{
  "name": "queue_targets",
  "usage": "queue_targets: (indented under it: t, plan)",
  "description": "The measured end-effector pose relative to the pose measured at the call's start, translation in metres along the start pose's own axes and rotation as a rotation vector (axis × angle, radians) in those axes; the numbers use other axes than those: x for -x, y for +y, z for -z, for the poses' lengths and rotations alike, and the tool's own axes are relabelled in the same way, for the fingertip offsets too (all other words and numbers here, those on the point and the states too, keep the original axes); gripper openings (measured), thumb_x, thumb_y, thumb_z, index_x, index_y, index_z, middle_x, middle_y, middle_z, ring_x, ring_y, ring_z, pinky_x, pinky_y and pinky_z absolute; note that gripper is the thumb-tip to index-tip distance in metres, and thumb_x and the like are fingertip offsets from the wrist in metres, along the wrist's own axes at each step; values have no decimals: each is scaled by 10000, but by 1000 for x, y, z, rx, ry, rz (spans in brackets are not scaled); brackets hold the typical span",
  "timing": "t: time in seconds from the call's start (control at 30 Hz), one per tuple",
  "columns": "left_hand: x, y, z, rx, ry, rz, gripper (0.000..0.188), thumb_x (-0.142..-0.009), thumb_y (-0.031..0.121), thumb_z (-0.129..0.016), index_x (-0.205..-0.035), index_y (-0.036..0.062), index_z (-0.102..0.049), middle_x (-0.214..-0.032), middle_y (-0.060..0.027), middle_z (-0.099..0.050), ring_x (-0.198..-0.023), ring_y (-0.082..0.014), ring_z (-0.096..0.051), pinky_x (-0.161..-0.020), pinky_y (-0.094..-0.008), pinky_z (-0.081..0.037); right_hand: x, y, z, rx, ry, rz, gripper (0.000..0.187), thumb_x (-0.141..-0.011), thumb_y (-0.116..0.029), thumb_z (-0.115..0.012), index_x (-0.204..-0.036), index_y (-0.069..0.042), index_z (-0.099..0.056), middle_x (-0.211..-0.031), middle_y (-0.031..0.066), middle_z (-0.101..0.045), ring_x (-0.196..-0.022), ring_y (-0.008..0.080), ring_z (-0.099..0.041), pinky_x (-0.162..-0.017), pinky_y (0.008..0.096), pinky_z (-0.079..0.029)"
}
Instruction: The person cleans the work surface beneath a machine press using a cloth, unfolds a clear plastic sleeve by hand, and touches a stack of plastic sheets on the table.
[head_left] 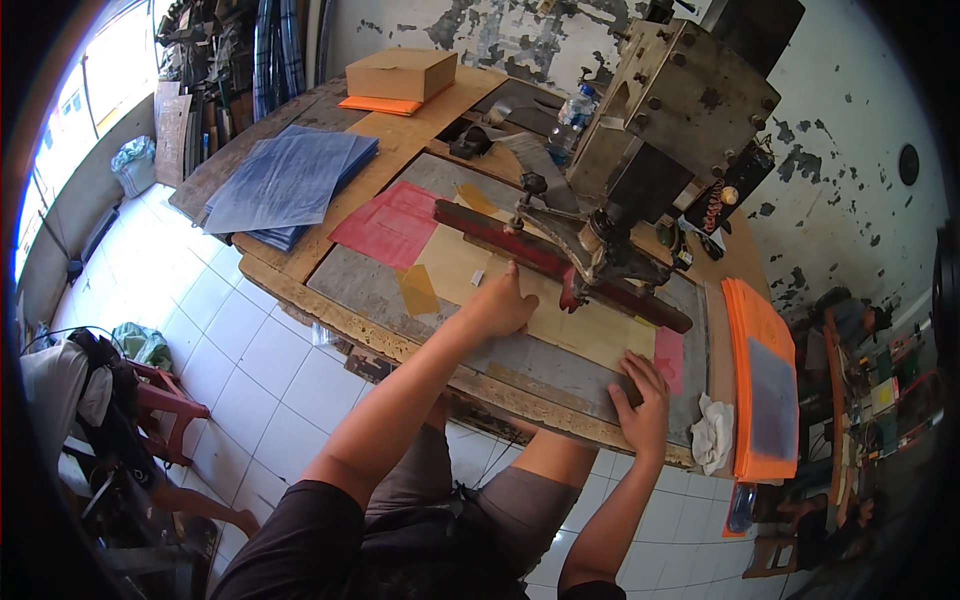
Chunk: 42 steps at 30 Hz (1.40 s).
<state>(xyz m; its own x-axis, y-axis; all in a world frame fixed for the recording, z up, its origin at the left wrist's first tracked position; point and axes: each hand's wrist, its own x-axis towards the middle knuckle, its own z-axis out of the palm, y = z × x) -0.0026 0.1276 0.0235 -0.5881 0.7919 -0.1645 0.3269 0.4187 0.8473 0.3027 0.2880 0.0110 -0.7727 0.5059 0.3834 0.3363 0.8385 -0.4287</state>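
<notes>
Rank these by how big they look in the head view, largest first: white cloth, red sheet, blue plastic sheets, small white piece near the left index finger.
1. Blue plastic sheets
2. Red sheet
3. White cloth
4. Small white piece, clearly smallest

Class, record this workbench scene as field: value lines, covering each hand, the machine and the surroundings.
Left hand: index finger extended, over the cream sheet
Right hand: open, fingers at the sheet's right end, near a pink piece
Machine: metal press with red bar
Bench left: bluish clear plastic sheets
Bench back: cardboard box
Bench right: orange stack, white cloth
</notes>
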Motion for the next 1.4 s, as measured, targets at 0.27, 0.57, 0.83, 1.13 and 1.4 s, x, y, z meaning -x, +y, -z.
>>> queue_targets:
  t: [0.27,0.57,0.83,1.13,1.4]
  plan:
    - [0,7,-12,-48,-21,-109,1004,-995,312,-612,-1745,-112,-98,-810,-123,-812,-728,-274,-773,-711,-405,-614,-2,3,-1,11,2,-3,507,-957,-316,-845,-1393,-69,-768,-1550,64,-696,-1502,328,-565,-1285,492,-371]
    - [9,3,9,-105,54,-19,1012,-988,326,-625,-1756,-84,-109,-829,-143,-818,-839,-311,-800,-828,-407,-618,-1,3,0,-6,0,10,481,-969,-252,-823,-1406,-59,-764,-1541,92,-704,-1503,346,-565,-1296,489,-368]
    - [88,-36,82,40,248,-197,520,-1056,148,-668,-1571,82,-630,-807,-93,-752,-748,-155,-700,-759,-372,-564,-2,5,-1,17,3,17,514,-970,-319,-833,-1411,-65,-758,-1552,72,-695,-1494,328,-572,-1281,493,-370]
    - [175,-173,52,-494,944,-368,537,-932,65,-675,-1468,75,-656,-1571,-175,-625,-1542,-409,-491,-1301,-573,-289,-3,3,2,31,10,18,497,-964,-275,-836,-1405,-58,-760,-1544,80,-700,-1494,322,-575,-1274,503,-386]
    - [151,-256,9,-502,1100,-393,863,-852,23,-669,-1650,75,-344,-1774,-303,-319,-1685,-556,-186,-1358,-668,-157,-3,-4,4,44,56,33,404,-995,-239,-789,-1340,-29,-782,-1471,114,-737,-1446,345,-611,-1251,496,-410]
